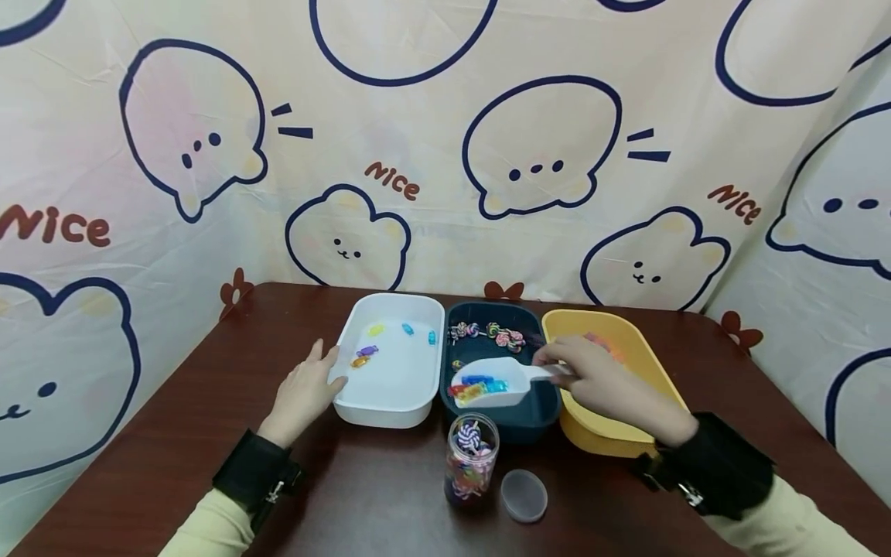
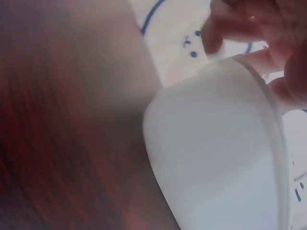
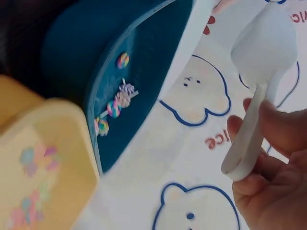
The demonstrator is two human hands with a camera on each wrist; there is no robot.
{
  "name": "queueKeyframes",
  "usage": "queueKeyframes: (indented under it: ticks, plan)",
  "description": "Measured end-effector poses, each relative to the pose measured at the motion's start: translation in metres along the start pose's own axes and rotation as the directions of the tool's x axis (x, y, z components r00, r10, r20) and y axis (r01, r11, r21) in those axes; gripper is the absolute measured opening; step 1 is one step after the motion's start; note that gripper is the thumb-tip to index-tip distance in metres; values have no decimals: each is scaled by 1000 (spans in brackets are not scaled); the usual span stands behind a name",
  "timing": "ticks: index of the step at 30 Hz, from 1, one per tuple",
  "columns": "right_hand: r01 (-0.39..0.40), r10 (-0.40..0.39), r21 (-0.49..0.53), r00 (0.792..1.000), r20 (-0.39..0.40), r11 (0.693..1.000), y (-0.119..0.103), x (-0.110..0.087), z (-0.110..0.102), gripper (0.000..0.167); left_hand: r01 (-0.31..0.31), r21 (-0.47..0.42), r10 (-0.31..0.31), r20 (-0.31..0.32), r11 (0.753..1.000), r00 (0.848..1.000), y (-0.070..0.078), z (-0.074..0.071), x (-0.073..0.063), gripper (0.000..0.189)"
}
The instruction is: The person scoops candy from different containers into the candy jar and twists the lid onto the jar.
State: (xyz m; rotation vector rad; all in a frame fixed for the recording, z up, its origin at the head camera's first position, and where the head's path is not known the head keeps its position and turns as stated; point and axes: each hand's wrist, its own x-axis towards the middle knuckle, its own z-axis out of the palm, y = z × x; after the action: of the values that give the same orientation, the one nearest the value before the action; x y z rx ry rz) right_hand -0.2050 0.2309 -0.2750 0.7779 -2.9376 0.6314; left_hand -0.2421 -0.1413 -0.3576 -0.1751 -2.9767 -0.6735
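My right hand [image 1: 592, 379] grips the handle of a white scoop [image 1: 518, 379], fingers and thumb curled round it. Translucent wrapped-candy-shaped pieces [image 1: 476, 388] in red, yellow and blue lie in its bowl, held over the dark blue tub [image 1: 525, 425]. In the right wrist view the scoop [image 3: 266, 45] appears from behind, its load hidden. My left hand [image 1: 302, 393] touches the left rim of the white tub [image 1: 390, 414], fingers loosely spread. Several similar pieces [image 1: 367, 351] lie in that tub. Its outer wall [image 2: 216, 143] fills much of the left wrist view.
Mini lollipops [image 1: 506, 338] lie in the blue tub. A yellow tub [image 1: 605, 445] at right holds pastel pieces [image 3: 41, 160]. In front stand an open clear jar [image 1: 469, 464] of mixed colourful pieces and a round lid [image 1: 524, 496] on the brown table [image 1: 376, 495]. A patterned curtain [image 1: 431, 255] hangs behind.
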Motion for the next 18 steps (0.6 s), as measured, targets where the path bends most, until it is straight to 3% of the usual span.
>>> queueKeyframes:
  ticks: [2,4,6,9,11,13,15,18]
  plan:
    - [10,-11,-51,1000,-20,999,1,-11,-2,29,-72,32,75,-94,997,993,5,1,-6,50]
    - [22,-27,-105,999,-40,994,0,-20,-2,32,-171,5,170,-165,985,971,13,4,-13,45]
    - [35,-45,-159,997,-60,987,-3,-26,-1,32,-289,-73,273,-174,955,946,25,6,-20,42]
    - [55,-81,-230,991,-105,972,-9,-31,1,32,-399,-311,406,-43,863,913,45,10,-31,47]
    - [60,-99,-264,985,-139,963,-13,-33,2,33,-384,-458,470,85,801,879,59,13,-38,54]
    - [59,-111,-285,979,-171,957,-18,-35,2,34,-357,-550,523,176,755,834,70,16,-44,59]
    - [53,-115,-300,974,-193,952,-21,-38,2,35,-351,-585,554,210,731,805,79,20,-49,63]
    - [58,-134,-332,968,-211,941,-25,-41,1,36,-352,-599,556,192,719,809,88,26,-54,63]
